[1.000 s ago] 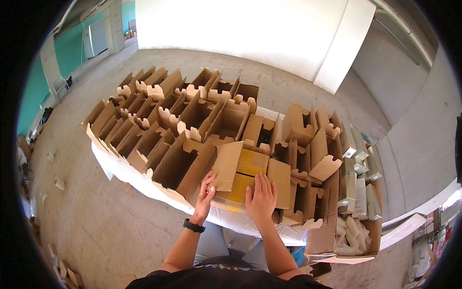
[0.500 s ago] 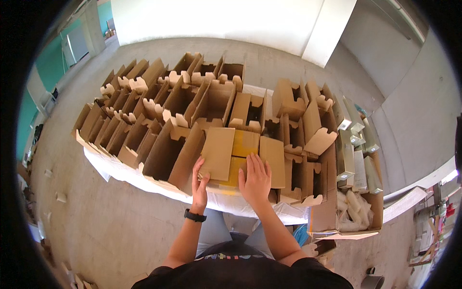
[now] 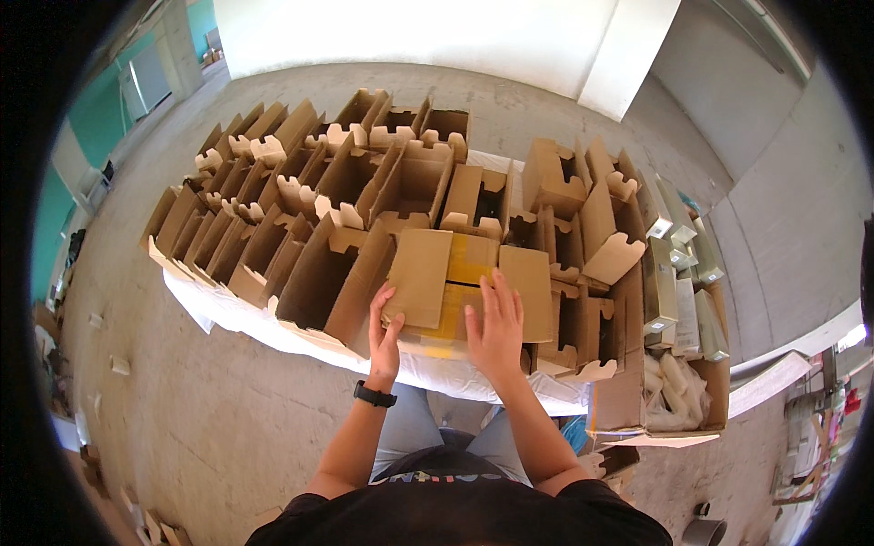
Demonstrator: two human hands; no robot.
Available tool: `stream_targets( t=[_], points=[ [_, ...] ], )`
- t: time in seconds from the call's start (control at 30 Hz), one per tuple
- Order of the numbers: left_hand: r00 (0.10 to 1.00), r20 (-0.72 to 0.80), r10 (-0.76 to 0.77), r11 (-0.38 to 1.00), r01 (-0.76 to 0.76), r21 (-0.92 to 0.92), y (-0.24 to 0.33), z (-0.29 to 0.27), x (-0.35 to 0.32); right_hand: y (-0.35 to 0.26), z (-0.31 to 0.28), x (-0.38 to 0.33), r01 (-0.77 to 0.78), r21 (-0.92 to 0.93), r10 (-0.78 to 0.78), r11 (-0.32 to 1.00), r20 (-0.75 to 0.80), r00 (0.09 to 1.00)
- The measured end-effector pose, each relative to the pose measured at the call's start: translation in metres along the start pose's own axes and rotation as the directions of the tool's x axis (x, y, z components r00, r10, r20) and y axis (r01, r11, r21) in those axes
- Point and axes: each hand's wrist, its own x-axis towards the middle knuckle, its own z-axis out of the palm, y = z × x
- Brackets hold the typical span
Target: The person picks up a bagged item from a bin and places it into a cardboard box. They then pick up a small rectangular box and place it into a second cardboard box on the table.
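A cardboard box with yellow tape (image 3: 473, 262) stands at the near middle of the table. A brown cardboard panel (image 3: 420, 273) lies over its left part, and another brown panel (image 3: 526, 296) is at its right. My left hand (image 3: 383, 338), a black band on its wrist, has the left panel's near-left corner between thumb and fingers. My right hand (image 3: 497, 332) is over the taped top's right part, palm down, fingers spread, holding nothing. Whether its fingertips touch the box I cannot tell.
Rows of open-topped cardboard boxes (image 3: 319, 278) crowd the table on both sides. A large carton (image 3: 619, 400) at the right holds pale slim boxes (image 3: 660, 284) and white wrapped pieces (image 3: 675, 387). White cloth (image 3: 446, 371) hangs over the table's near edge.
The fingers of my right hand have spread wider over the taped top. My left hand keeps its place at the panel's corner. The whole view has shifted slightly.
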Motion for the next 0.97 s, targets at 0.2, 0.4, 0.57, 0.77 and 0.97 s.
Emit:
stream_targets(
  t=[0.2,0.4,0.57,0.77,0.97],
  points=[
    [1.0,-0.012,-0.016,1.0,0.016,0.007,0.002,-0.001,-0.001,-0.001,-0.024,-0.036,-0.101,0.304,0.215,0.947,-0.369,0.904],
    [1.0,-0.007,-0.003,1.0,0.003,0.007,0.001,0.002,-0.001,0.013,-0.019,-0.076,-0.297,0.669,0.579,0.681,-0.245,0.777],
    [1.0,-0.001,-0.002,1.0,0.002,-0.021,-0.001,0.0,-0.001,0.011,-0.022,-0.069,-0.267,0.7,0.602,0.663,-0.286,0.745],
    [1.0,-0.003,-0.011,1.0,0.011,-0.016,-0.001,-0.001,-0.001,0.048,-0.02,-0.064,-0.193,0.98,0.663,-0.044,0.173,0.728],
    [1.0,-0.013,-0.019,1.0,0.018,-0.012,0.001,0.002,0.0,0.028,-0.001,-0.066,-0.252,0.925,0.476,0.286,0.091,0.875]
  ],
)
